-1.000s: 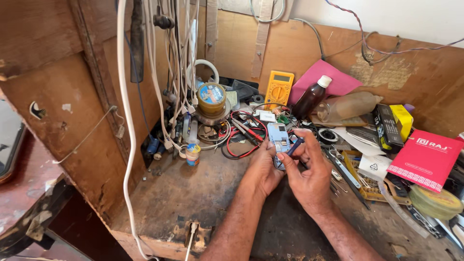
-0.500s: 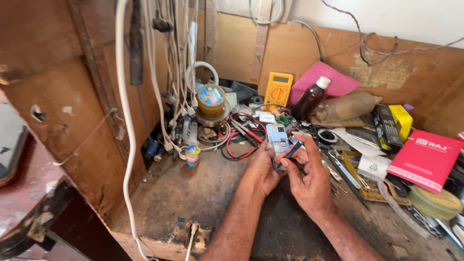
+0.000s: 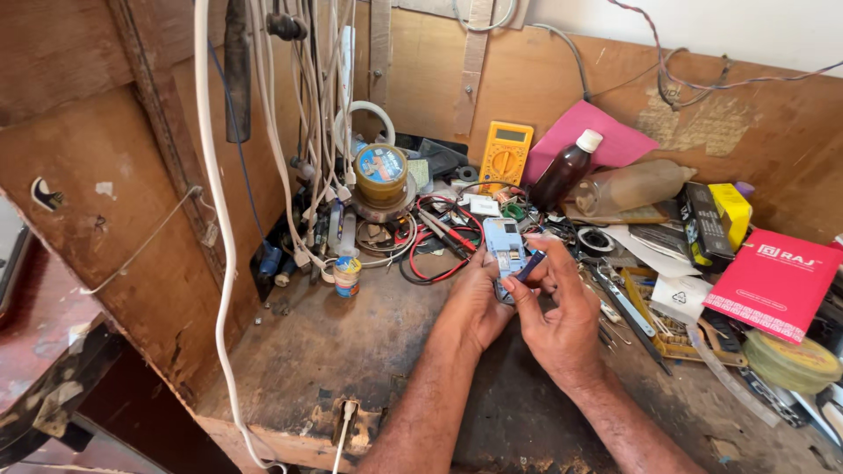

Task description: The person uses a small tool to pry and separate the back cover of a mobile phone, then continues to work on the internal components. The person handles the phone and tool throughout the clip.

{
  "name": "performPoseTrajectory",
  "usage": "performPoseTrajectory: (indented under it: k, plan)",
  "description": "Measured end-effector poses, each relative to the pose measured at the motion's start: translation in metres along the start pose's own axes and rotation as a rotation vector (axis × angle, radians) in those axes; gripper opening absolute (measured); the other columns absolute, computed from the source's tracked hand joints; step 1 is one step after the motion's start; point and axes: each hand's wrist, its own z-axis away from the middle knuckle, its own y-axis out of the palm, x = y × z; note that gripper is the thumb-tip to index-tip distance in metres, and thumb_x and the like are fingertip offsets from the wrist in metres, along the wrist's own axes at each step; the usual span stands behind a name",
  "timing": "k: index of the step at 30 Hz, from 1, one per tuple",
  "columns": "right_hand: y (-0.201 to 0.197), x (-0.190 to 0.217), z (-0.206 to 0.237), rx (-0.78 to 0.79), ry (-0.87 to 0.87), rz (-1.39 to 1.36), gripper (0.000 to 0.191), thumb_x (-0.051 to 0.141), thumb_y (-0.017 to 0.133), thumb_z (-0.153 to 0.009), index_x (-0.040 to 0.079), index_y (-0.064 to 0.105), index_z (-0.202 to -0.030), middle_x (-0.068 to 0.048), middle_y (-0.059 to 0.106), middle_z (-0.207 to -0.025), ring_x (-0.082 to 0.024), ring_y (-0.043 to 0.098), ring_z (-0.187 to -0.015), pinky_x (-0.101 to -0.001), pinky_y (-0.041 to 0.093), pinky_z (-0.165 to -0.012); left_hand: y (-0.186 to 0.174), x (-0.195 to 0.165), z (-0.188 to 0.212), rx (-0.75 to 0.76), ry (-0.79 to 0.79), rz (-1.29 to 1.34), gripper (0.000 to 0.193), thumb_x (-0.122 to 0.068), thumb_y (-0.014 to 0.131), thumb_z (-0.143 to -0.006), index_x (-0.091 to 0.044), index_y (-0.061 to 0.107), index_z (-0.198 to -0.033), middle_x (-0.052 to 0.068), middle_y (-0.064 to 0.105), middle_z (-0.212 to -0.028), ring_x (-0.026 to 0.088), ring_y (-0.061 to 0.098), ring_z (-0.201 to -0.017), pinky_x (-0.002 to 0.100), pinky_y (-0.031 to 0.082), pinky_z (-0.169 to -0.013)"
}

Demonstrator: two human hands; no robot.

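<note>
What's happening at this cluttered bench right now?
A person is working on a small opened mobile phone over a worn wooden workbench. The left hand holds the phone from below, and the right hand presses a small dark tool against its exposed side. A yellow multimeter, a brown bottle and a red box lie nearby.

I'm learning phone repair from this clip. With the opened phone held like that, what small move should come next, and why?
Probably ease the small dark tool a little further along the phone edge. The left hand cradles the opened pale-blue phone above the bench, and the right hand pinches the tool right against its side, so the tip seems already placed for a gentle push or pry.
</note>
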Motion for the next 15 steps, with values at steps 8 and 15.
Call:
performPoseTrajectory:
  k: [8,15]
  plan:
    - [-0.0051,0.0043,0.0011,0.089,-0.03,-0.116,0.056,-0.006,0.063,-0.098,0.003,0.04,-0.148,-0.01,0.072,-0.108,-0.014,0.073,-0.101,-0.0285,0.059,-0.089,-0.0014,-0.0013,0.0013,-0.085,-0.033,0.02,0.041,-0.014,0.031,-0.109,-0.014,0.045,-0.147,0.013,0.064,-0.127,0.024,0.069,-0.102,0.043,0.062,-0.078]
    - [-0.0025,0.0056,-0.0008,0.009,-0.06,-0.089,0.065,-0.006,0.074,-0.089,0.002,0.044,-0.146,-0.011,0.071,-0.104,-0.014,0.069,-0.097,-0.0286,0.055,-0.087,0.0031,-0.0033,0.0021,-0.079,-0.03,-0.001,0.043,-0.016,0.029,-0.107,-0.016,0.041,-0.148,0.013,0.063,-0.127,0.027,0.07,-0.102,0.048,0.061,-0.079]
